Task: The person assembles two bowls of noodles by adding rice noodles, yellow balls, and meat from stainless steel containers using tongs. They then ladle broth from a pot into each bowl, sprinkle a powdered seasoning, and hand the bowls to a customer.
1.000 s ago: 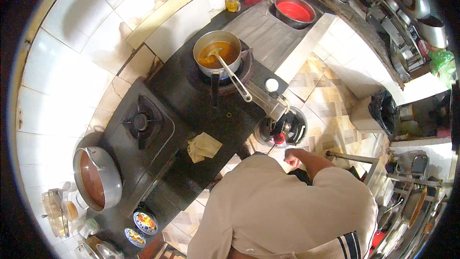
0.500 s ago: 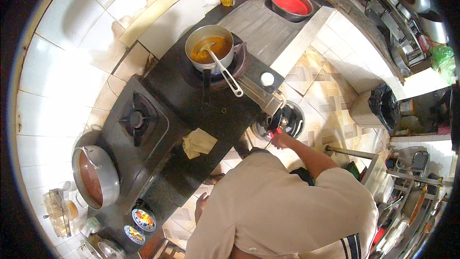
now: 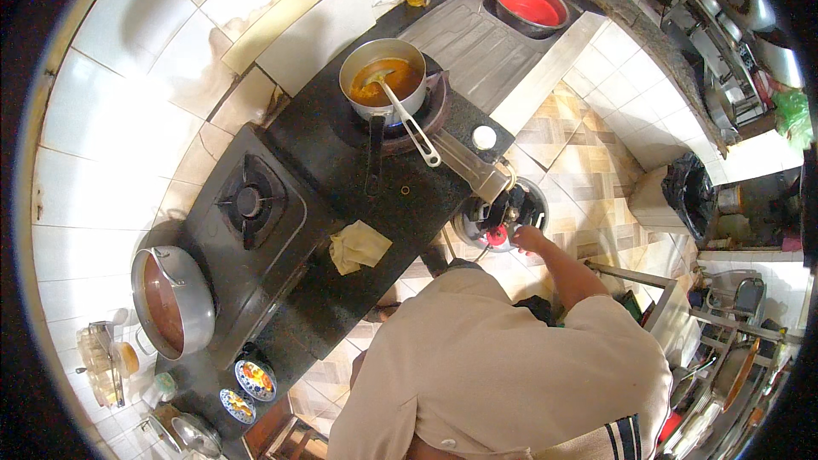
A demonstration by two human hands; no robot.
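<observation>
My right hand (image 3: 530, 241) hangs beside the gas cylinder (image 3: 540, 215), just right of its red valve knob (image 3: 497, 235) and apart from it. Its fingers look loosely parted, with nothing seen in them. My left hand is hidden behind my beige-shirted body. On the burner at the counter's far end sits a saucepan (image 3: 348, 85) of orange-brown liquid, its black handle toward me. A slotted metal spoon (image 3: 407, 119) leans in it, its handle over the rim.
A yellowish cloth (image 3: 360, 247) lies on the black counter (image 3: 307, 311). Left of it are a bare stove burner (image 3: 250, 201) and a large pot (image 3: 198, 311) of brown liquid. Two patterned bowls (image 3: 256, 381) stand near. A basin (image 3: 530, 8) of red liquid sits in the sink.
My right hand has come off the red knob and moved a little right. The left hand, seen low beside my body before, has gone out of sight. The view has shifted slightly.
</observation>
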